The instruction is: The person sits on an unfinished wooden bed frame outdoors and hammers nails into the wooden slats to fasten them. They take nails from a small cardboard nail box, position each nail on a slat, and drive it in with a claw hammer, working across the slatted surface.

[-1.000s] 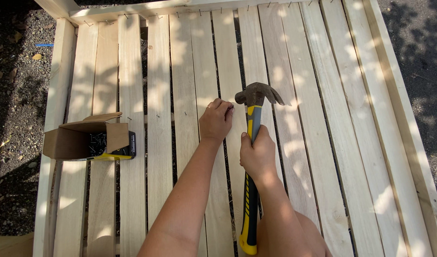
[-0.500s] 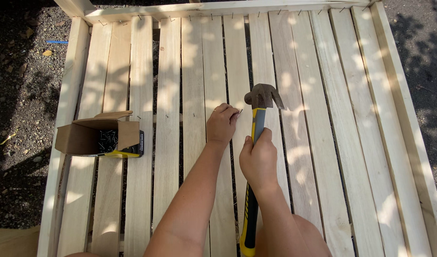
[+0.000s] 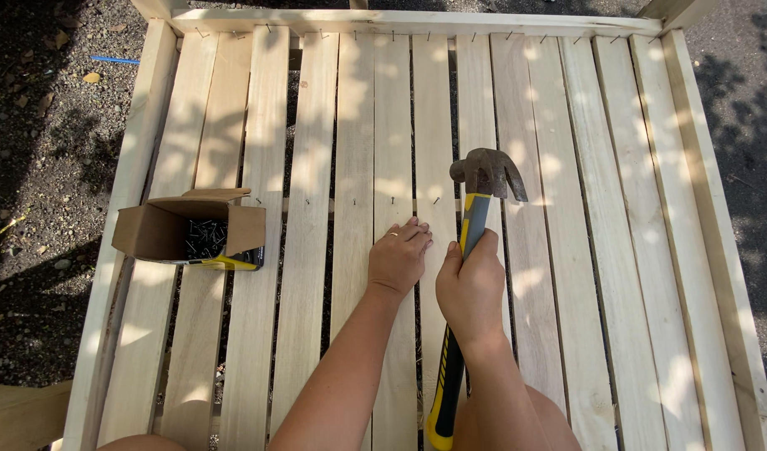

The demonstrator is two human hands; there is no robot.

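My right hand point(image 3: 469, 284) grips a claw hammer point(image 3: 486, 173) high on its yellow and black handle, the steel head raised over the pale wooden slats point(image 3: 534, 250). My left hand point(image 3: 398, 256) rests fingers-down on a slat just left of the hammer, a ring on one finger; whether it pinches a nail I cannot tell. A row of small nails point(image 3: 392, 200) stands partly driven across the slats just beyond my fingers.
An open cardboard box of dark nails point(image 3: 201, 235) sits on the slats at the left. The slatted frame has a top rail point(image 3: 417, 21) with more nails along it and side rails. Dark gravel ground point(image 3: 33, 125) lies on both sides.
The view has shifted, so the frame and box sit lower and further right. The hammer head has come slightly nearer the slats; both hands keep their hold.
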